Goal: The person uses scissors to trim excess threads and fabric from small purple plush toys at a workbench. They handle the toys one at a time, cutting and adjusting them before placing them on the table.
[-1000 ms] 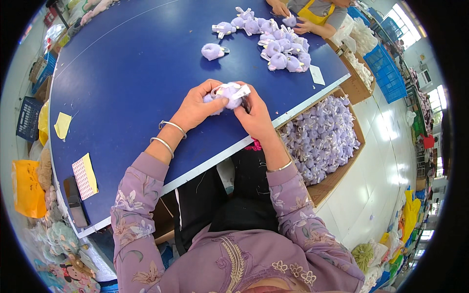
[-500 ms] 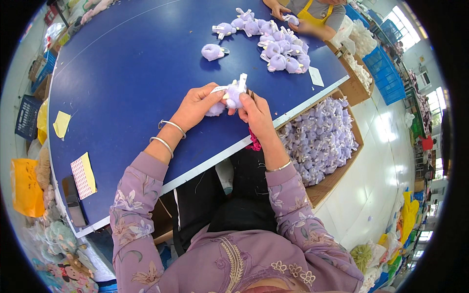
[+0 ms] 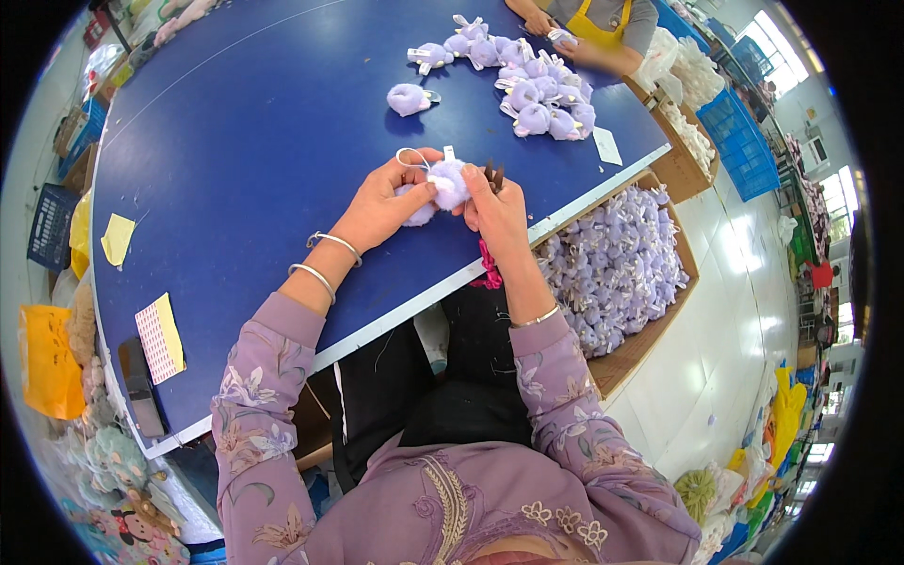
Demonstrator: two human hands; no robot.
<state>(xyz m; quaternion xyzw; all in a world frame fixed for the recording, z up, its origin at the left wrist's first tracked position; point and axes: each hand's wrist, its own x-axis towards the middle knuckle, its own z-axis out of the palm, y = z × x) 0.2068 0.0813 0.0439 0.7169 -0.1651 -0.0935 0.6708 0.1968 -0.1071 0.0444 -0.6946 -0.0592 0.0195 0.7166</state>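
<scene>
Over the blue table, both my hands are closed on a small light-purple plush toy [image 3: 447, 185]. My left hand [image 3: 381, 202] pinches its left side, with a white loop standing up by the fingers and a white tag at the top. My right hand [image 3: 499, 215] presses its right side with the thumb. What look like dark scissors [image 3: 495, 175] are also tucked in this hand, blades upward; a pink-wrapped part [image 3: 488, 268] shows below the palm. Another purple fluffy piece [image 3: 419, 216] shows beneath my left fingers; whether it is joined to the held toy I cannot tell.
Purple plush toys [image 3: 532, 94] lie in a cluster on the blue table [image 3: 235, 169], one [image 3: 409, 99] apart. At right, a cardboard box [image 3: 650, 353] is full of them. A co-worker in a yellow apron [image 3: 603, 21] handles one opposite. Left are sticker sheets [image 3: 162, 339] and a phone-like dark object [image 3: 141, 386].
The plush toy has been turned between my hands, showing a rounder, fluffier side. Its white loop now stands open by my left fingers, and the dark blades show more beside my right hand.
</scene>
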